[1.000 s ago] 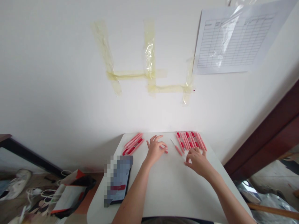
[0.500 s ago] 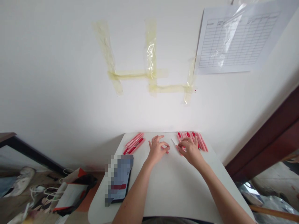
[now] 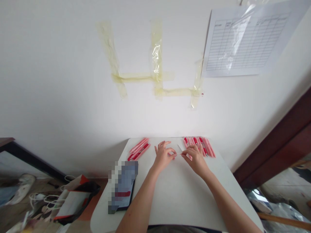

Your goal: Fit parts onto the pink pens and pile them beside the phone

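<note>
My left hand (image 3: 164, 156) rests near the far middle of the white table (image 3: 175, 200), thumb and forefinger pinched on a small red piece (image 3: 173, 157). Close beside it, my right hand (image 3: 195, 157) pinches a pink pen part (image 3: 186, 154) and points it toward the left hand. A row of several pink and red pens (image 3: 201, 145) lies just behind the right hand at the table's far right. A smaller bunch of pink and red pens (image 3: 139, 149) lies to the left of the left hand.
A tablet (image 3: 122, 187) lies on the table's left edge. The white wall carries yellowed tape strips (image 3: 155, 77) and a printed sheet (image 3: 243, 42). Bags and cables (image 3: 68, 200) clutter the floor on the left; a dark wooden frame (image 3: 279, 142) stands on the right.
My right hand moved from the table's right side up to the pen row, took a pink part and brought it left toward my left hand. The left hand stayed in place.
</note>
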Demonstrator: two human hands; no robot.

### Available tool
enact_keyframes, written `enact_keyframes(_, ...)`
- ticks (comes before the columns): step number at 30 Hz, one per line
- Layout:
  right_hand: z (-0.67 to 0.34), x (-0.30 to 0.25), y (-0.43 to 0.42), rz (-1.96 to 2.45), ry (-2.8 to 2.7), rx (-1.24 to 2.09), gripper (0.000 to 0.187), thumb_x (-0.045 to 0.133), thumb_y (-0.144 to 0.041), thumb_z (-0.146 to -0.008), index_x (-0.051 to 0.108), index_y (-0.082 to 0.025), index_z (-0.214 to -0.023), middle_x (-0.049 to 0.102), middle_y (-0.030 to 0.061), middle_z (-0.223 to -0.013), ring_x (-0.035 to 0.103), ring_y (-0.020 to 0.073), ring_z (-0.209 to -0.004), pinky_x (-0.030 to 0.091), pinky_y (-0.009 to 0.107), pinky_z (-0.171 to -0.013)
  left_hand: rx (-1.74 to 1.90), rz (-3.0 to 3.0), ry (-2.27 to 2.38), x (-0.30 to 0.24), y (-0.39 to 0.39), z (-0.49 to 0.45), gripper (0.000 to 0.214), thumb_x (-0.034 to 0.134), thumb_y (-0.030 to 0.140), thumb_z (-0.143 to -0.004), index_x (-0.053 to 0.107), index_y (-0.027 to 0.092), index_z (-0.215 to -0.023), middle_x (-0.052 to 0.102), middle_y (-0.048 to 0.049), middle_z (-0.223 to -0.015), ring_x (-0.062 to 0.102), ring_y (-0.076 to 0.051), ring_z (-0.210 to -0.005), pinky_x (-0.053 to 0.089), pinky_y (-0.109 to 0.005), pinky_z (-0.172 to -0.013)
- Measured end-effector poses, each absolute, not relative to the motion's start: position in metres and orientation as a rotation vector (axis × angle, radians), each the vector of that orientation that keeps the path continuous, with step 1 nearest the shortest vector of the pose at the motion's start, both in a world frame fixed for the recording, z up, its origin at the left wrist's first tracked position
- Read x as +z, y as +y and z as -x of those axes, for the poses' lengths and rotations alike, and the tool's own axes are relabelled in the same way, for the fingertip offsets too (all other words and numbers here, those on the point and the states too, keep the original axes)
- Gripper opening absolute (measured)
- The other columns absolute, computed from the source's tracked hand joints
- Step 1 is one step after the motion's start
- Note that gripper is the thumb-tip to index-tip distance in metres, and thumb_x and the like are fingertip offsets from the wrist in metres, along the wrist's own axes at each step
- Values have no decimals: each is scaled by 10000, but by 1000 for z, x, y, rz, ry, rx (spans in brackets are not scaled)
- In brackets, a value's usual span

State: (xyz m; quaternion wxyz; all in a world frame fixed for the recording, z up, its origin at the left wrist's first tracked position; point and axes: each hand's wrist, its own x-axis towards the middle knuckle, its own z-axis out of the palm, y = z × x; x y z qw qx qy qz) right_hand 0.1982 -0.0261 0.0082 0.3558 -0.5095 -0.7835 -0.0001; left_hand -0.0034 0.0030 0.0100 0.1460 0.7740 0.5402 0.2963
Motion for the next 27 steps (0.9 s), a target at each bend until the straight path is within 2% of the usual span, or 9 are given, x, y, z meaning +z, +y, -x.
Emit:
enact_keyframes(12, -202, 0, -23, 1334, -1974, 22, 190, 532, -383, -932, 684, -272, -905, 695, 39, -906, 569, 253, -1049, 81, 666, -1142, 842, -2222, 1557, 12, 1, 1, 29, 719, 324, -798, 746, 313, -801, 496, 19, -1442, 287, -300, -1406, 73, -703, -1141)
enact_keyframes(20, -201, 1, -25, 1309, -1990, 0, 158, 566, -366, -912, 699, -286, -885, 697, 30, -880, 574, 250, -1036, 103, 633, -1153, 817, -2231, 1542, 13, 0, 1, 51, 720, 335, -797, 750, 322, -836, 490, 12, -1450, 269, -301, -1413, 66, -700, -1143)
enact_keyframes(24, -200, -2, -24, 1296, -1979, 44, 142, 591, -389, -903, 686, -285, -883, 694, 24, -901, 576, 248, -1031, 72, 629, -1156, 825, -2238, 1512, 11, 0, -1, 64, 723, 368, -795, 751, 340, -845, 494, 19, -1441, 276, -301, -1409, 67, -707, -1138)
enact_keyframes(27, -200, -3, -23, 1297, -1954, 62, 159, 608, -422, -892, 680, -282, -913, 697, 29, -936, 584, 242, -1023, 95, 617, -1159, 850, -2239, 1501, 9, 0, -3, 62, 719, 385, -797, 750, 351, -840, 506, 25, -1428, 292, -299, -1401, 87, -709, -1134)
